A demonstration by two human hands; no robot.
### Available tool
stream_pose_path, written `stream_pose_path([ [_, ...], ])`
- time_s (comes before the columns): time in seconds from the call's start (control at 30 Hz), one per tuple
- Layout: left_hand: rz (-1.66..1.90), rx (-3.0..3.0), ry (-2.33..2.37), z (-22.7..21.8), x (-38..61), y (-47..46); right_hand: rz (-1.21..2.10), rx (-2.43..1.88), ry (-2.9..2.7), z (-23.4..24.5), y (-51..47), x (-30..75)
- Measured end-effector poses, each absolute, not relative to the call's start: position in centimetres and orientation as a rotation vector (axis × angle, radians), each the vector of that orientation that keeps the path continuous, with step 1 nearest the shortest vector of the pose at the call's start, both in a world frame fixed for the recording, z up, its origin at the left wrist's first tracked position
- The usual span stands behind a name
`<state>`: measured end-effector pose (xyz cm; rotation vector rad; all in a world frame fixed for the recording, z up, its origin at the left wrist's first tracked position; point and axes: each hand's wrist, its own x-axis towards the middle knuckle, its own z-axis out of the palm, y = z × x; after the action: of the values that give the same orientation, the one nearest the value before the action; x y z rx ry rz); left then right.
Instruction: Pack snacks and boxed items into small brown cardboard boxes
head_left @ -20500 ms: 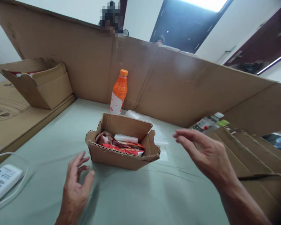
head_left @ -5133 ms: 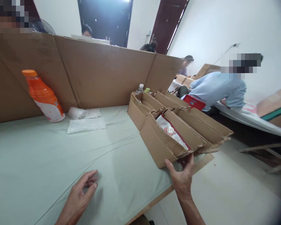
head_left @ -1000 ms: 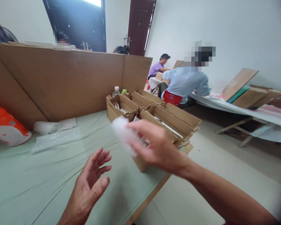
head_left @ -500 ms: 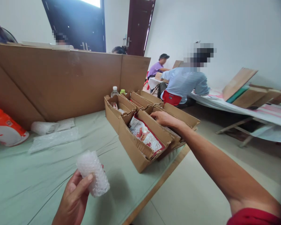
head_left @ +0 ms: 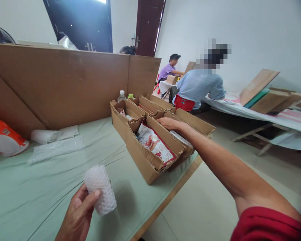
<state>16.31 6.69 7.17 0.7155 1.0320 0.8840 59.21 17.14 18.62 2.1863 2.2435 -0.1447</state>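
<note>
My left hand (head_left: pixel 84 206) is closed around a roll of bubble wrap (head_left: pixel 100 189), held above the green-covered table (head_left: pixel 65 177). My right hand (head_left: pixel 169 124) reaches into a compartment of the open cardboard boxes (head_left: pixel 140 160), its fingertips hidden behind a cardboard wall. What those fingers touch cannot be made out. In the nearest box, a white cloth-like piece (head_left: pixel 152 140) with red patterns and a dark red edge lies just beside my right hand. Under my right forearm a flat white item (head_left: pixel 182 138) shows in the same compartment.
Flattened bubble wrap (head_left: pixel 56 149) and another bubble wrap roll (head_left: pixel 43 136) lie left, near an orange-and-white container (head_left: pixel 6 137). A tall cardboard panel (head_left: pixel 77 87) stands behind. A clear bottle (head_left: pixel 121 96) is behind the boxes. Seated people, one in light blue (head_left: pixel 200 88), are beyond.
My right hand has shifted slightly left and deeper into the box compartment, and more red sleeve shows. My left hand still holds the bubble wrap roll, nearly unmoved.
</note>
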Motion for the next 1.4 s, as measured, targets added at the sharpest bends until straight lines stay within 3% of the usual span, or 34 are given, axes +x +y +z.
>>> stream_pose_path([
  [0.27, 0.878, 0.722, 1.063, 7.2, 15.8, 7.0, -0.492, 2.054, 2.221, 19.6, 17.8, 59.2],
  [0.43, 0.922, 0.739, 1.039, 8.4, 16.9, 5.9, -0.477, 2.161, 2.109, 18.9, 18.6, 58.1],
  [0.57, 0.932, 0.78, 1.038, 8.5, 17.1, 5.4, -0.176, 2.456, 2.004, 19.1, 18.4, 57.5],
  [0.73, 0.916, 0.938, 1.058, 8.3, 15.8, 6.4, 0.421, 2.825, 1.973, 24.4, 14.8, 56.8],
  [0.87, 1.045, 1.326, 1.067, 11.5, 16.5, 6.2, 1.027, 2.799, 2.565, 28.1, 9.0, 51.0],
  [0.93, 1.202, 1.572, 1.003, 13.7, 17.5, 5.6, 0.833, 2.486, 2.971, 28.1, 6.5, 46.3],
  [1.0, 1.263, 1.767, 0.89, 15.2, 18.5, 5.0, 0.172, 2.021, 3.329, 27.3, 4.9, 42.1],
  [1.1, 1.128, 1.816, 0.84, 15.2, 19.1, 4.7, -0.686, 1.56, 3.412, 26.3, 4.7, 39.8],
  [1.13, 1.111, 1.731, 0.901, 14.6, 18.9, 4.8, -0.78, 1.607, 3.391, 26.2, 5.3, 40.6],
  [1.2, 1.163, 1.467, 1.067, 13.4, 18.0, 5.1, -0.604, 2.077, 3.277, 26.3, 7.3, 44.6],
  [1.3, 1.206, 1.173, 1.18, 12.2, 16.1, 5.5, 0.194, 3.026, 2.363, 26.3, 10.9, 54.0],
  [1.4, 1.146, 1.031, 1.188, 12.0, 14.9, 5.9, 0.108, 3.123, 1.95, 25.0, 12.9, 62.5],
])
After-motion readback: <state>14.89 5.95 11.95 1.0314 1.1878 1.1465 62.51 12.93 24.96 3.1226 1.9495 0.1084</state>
